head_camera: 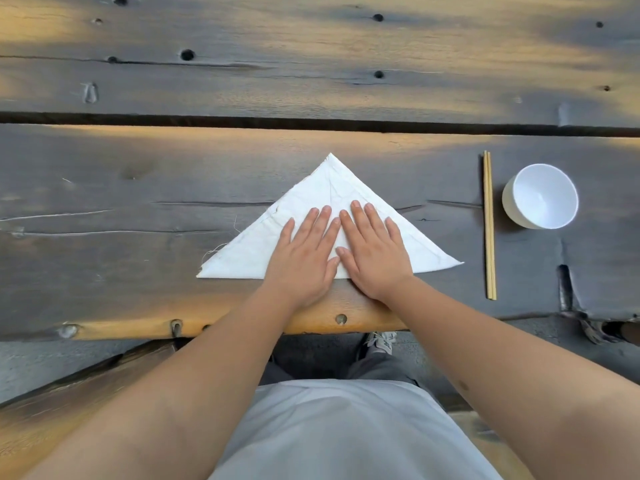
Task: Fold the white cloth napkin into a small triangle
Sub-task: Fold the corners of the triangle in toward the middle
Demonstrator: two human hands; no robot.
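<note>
The white cloth napkin lies flat on the wooden table as a wide triangle, its apex pointing away from me and its long folded edge near the table's front. My left hand and my right hand rest palm down side by side on the middle of the napkin, fingers stretched out, thumbs touching. Both hands press flat on the cloth without gripping it. The napkin's centre and part of its near edge are hidden under the hands.
A pair of wooden chopsticks lies right of the napkin, pointing away from me. A white bowl stands just beyond them. The table is dark weathered planks with a gap across the middle; its front edge is near my body.
</note>
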